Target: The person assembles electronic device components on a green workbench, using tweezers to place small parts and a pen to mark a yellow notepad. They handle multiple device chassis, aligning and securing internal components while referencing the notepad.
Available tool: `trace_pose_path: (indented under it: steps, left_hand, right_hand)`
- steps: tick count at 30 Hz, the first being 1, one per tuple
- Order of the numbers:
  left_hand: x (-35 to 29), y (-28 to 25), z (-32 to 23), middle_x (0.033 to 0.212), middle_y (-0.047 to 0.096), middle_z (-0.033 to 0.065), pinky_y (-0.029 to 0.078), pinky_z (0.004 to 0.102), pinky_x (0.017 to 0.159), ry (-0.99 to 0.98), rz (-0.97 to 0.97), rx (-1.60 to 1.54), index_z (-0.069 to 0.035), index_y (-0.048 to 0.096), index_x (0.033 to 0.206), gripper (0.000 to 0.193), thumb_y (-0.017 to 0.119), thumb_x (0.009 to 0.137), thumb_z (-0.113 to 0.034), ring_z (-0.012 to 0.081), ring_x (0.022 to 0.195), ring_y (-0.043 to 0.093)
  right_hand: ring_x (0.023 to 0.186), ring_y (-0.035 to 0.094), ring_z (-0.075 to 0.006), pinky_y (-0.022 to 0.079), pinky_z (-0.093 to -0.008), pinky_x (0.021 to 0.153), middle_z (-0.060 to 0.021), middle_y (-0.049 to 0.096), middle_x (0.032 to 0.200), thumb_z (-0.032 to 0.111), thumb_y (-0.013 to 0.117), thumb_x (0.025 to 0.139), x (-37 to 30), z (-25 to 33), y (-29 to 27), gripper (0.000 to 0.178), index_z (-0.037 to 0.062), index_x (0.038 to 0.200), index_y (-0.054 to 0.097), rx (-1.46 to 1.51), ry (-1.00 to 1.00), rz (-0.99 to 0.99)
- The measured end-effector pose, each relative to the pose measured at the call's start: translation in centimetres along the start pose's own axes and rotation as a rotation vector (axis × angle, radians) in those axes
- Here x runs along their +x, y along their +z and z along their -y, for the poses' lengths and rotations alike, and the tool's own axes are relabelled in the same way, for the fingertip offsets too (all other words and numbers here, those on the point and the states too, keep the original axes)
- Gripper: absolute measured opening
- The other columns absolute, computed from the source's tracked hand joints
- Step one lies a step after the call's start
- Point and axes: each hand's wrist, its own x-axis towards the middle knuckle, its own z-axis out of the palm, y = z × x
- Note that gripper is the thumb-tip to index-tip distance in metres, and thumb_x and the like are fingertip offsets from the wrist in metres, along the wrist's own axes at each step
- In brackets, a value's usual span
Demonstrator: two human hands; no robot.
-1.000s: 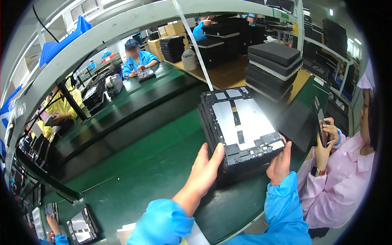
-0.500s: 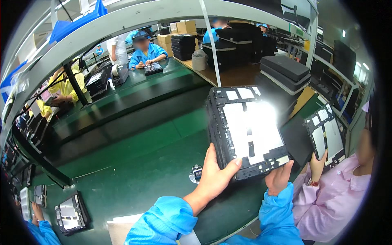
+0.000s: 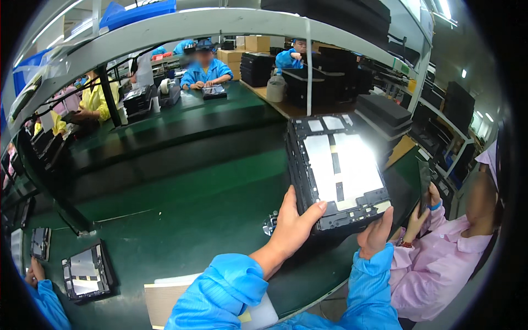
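Observation:
Both my hands hold a thick stack of black tablet housings (image 3: 320,170) tilted up above the green bench. The top one shows silver plates with a dark strip down the middle, and bright glare washes out its right part. My left hand (image 3: 291,228) grips the near left corner, thumb on top and fingers along the side. At the near right corner, my right hand (image 3: 377,234) supports the stack from the edge, its fingers partly hidden. Just left of my left hand, a small metallic item (image 3: 270,223) lies on the bench.
More housings (image 3: 87,275) lie on the bench at left, near another person's hand (image 3: 36,270). Corrugated cardboard (image 3: 159,302) lies by my left sleeve. On the right, a co-worker in pink (image 3: 440,264) holds a thin panel (image 3: 424,184). A metal frame bar (image 3: 220,22) crosses overhead.
My view has shifted slightly, while the stack stays in both hands. The co-worker on the right has turned the panel edge-on and now has both hands at it.

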Motion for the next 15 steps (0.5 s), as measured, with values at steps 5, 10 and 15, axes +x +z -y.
trace_pose_path:
  steps: [5, 10, 15]
  left_hand:
    - [-1.8, -4.0, -4.3, 0.111, 0.061, 0.0129, 0.046, 0.0307, 0.090, -0.012, -0.118, 0.012, 0.006, 0.047, 0.125, 0.052, 0.064, 0.084, -0.021, 0.0176, 0.103, 0.057]
    - [-7.6, -12.6, -9.2, 0.116, 0.061, 0.0141, 0.049, 0.0348, 0.090, 0.028, -0.372, 0.042, 0.004, 0.048, 0.126, 0.058, 0.057, 0.082, -0.034, 0.0246, 0.101, 0.062]
    - [-13.4, -22.0, -8.1, 0.110, 0.064, 0.0144, 0.051, 0.0385, 0.088, -0.051, -0.612, -0.123, -0.002, 0.053, 0.120, 0.050, 0.052, 0.084, -0.037, 0.0271, 0.095, 0.064]
  right_hand:
    - [0.114, 0.054, -0.0242, 0.042, -0.0382, 0.099, -0.0126, 0.054, 0.124, 0.044, 0.060, 0.090, -2.3, -0.9, 7.2, 0.064, -0.0016, 0.131, 0.042, 0.041, 0.025, 0.002]
    - [0.110, 0.052, -0.0207, 0.042, -0.0350, 0.096, -0.0143, 0.051, 0.122, 0.031, 0.063, 0.088, -6.9, -6.5, 16.2, 0.061, -0.0044, 0.131, 0.038, -0.186, 0.076, 0.232]
    - [0.111, 0.053, -0.0230, 0.043, -0.0346, 0.097, -0.0174, 0.053, 0.120, 0.026, 0.072, 0.083, -10.6, -11.2, 21.0, 0.065, -0.0058, 0.129, 0.039, -0.182, 0.352, 0.427]
